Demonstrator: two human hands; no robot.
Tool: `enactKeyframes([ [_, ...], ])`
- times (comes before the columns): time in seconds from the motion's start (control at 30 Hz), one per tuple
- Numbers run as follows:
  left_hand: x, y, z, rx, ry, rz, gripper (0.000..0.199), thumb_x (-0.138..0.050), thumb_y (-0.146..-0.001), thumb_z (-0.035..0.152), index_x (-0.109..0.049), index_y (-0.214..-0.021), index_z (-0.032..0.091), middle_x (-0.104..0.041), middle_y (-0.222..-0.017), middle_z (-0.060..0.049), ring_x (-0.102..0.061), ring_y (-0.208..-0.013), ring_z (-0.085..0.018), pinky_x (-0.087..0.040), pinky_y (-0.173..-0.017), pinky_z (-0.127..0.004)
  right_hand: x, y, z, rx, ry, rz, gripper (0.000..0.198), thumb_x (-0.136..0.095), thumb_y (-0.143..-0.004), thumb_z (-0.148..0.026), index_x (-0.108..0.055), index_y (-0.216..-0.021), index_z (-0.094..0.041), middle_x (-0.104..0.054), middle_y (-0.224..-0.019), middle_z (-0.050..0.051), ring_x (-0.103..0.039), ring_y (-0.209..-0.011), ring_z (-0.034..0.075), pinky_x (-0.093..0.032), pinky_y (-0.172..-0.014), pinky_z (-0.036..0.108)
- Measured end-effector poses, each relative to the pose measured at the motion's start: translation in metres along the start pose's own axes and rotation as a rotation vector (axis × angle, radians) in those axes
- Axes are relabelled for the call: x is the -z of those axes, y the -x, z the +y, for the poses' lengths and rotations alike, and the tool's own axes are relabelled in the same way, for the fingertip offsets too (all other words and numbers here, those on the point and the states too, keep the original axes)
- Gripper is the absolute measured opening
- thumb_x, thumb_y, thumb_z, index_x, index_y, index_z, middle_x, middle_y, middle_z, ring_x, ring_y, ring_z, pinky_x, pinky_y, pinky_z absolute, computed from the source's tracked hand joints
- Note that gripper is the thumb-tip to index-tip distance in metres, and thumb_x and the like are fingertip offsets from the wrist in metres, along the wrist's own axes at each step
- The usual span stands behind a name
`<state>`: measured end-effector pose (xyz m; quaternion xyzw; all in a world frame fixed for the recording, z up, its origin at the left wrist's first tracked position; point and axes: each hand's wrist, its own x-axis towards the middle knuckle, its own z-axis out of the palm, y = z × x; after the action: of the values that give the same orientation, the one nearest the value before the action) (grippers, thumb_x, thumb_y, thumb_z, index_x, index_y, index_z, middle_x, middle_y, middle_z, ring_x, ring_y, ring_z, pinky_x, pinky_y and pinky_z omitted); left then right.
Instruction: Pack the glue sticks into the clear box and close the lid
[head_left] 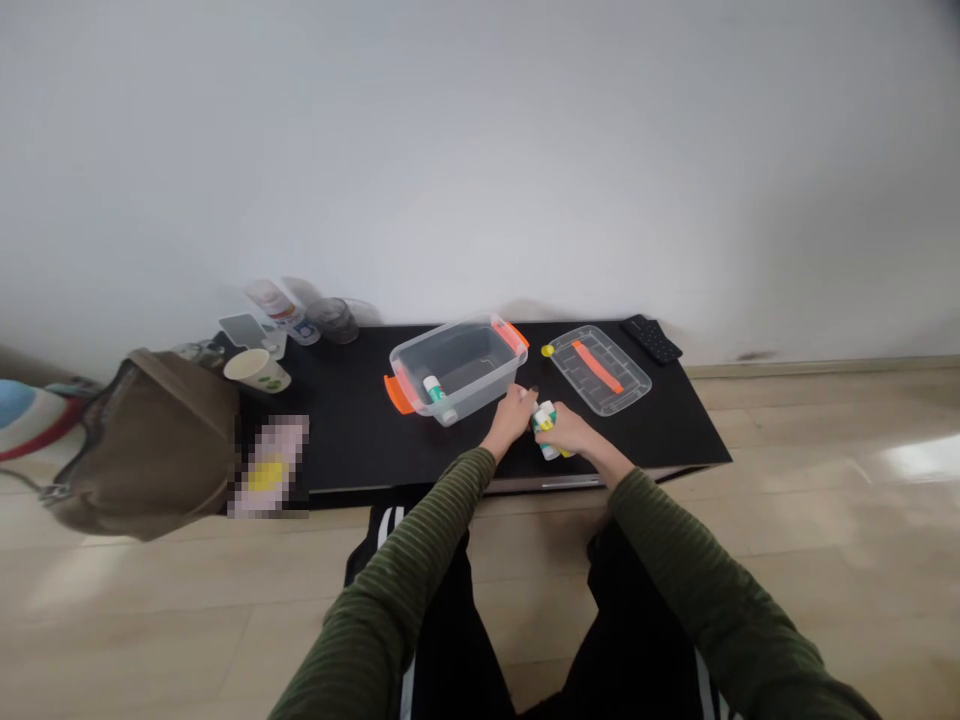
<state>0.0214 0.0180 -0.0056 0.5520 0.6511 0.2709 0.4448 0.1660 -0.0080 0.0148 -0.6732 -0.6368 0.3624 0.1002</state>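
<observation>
My right hand [568,428] is closed around white, green and yellow glue sticks [546,414] at the front part of the black cabinet top. Right beside it, my left hand [513,415] has its fingers bent together at the near right corner of a clear plastic box [480,391]. Whatever those fingers pinch is too small to make out. The box has no lid on it, and its clips are orange. Inside its left end lies a green and white glue stick [433,388]. A small yellow piece [547,351] rests by the clear lid [626,401].
The lid with its orange handle lies right of the box, and a black keypad-like object [651,338] sits behind it. To the left stand a paper cup [258,371], a dark glass [334,320], a spray can [281,310] and a brown bag [157,440]. A wall rises behind.
</observation>
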Motion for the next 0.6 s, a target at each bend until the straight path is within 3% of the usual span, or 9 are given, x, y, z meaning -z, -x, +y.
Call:
enactKeyframes([
  [0.13,-0.005,-0.01,-0.009,0.004,-0.034,-0.035,0.019,-0.055,-0.095,0.04,-0.052,-0.097,0.021,-0.065,-0.074,0.0,-0.058,-0.059,-0.014,-0.045,-0.064,-0.026,0.006,0.005,0.005,0.056,-0.072,-0.06,0.034,-0.077,-0.064,-0.025,-0.061,-0.094,-0.019,-0.072,-0.084,0.002,-0.069,-0.08,0.021,-0.048,-0.065,0.025],
  [0.37,-0.017,-0.007,-0.003,0.003,-0.137,0.056,0.018,-0.052,-0.098,0.034,-0.051,-0.106,0.018,-0.071,-0.093,-0.01,-0.068,-0.083,-0.021,-0.047,-0.074,-0.03,0.023,0.03,0.002,0.037,0.474,0.035,0.061,-0.083,-0.062,-0.028,-0.052,-0.114,-0.019,-0.07,-0.113,0.017,-0.072,-0.098,0.032,-0.049,-0.073,0.034],
  [0.47,-0.014,-0.001,0.0,-0.118,-0.273,0.124,0.019,-0.048,-0.101,0.03,-0.051,-0.113,0.016,-0.069,-0.103,-0.014,-0.068,-0.096,-0.023,-0.048,-0.082,-0.032,0.03,0.034,0.01,-0.024,0.451,0.028,0.059,-0.08,-0.066,-0.035,-0.052,-0.115,-0.019,-0.071,-0.111,0.017,-0.072,-0.1,0.034,-0.05,-0.074,0.034],
  [0.6,-0.015,0.005,0.0,-0.282,-0.565,0.089,0.029,-0.048,-0.1,0.028,-0.052,-0.127,0.018,-0.061,-0.123,-0.016,-0.068,-0.103,-0.026,-0.051,-0.084,-0.035,0.03,0.015,0.019,-0.126,0.299,0.062,0.059,-0.075,-0.073,-0.04,-0.049,-0.121,-0.017,-0.072,-0.111,0.016,-0.071,-0.102,0.033,-0.05,-0.075,0.034],
])
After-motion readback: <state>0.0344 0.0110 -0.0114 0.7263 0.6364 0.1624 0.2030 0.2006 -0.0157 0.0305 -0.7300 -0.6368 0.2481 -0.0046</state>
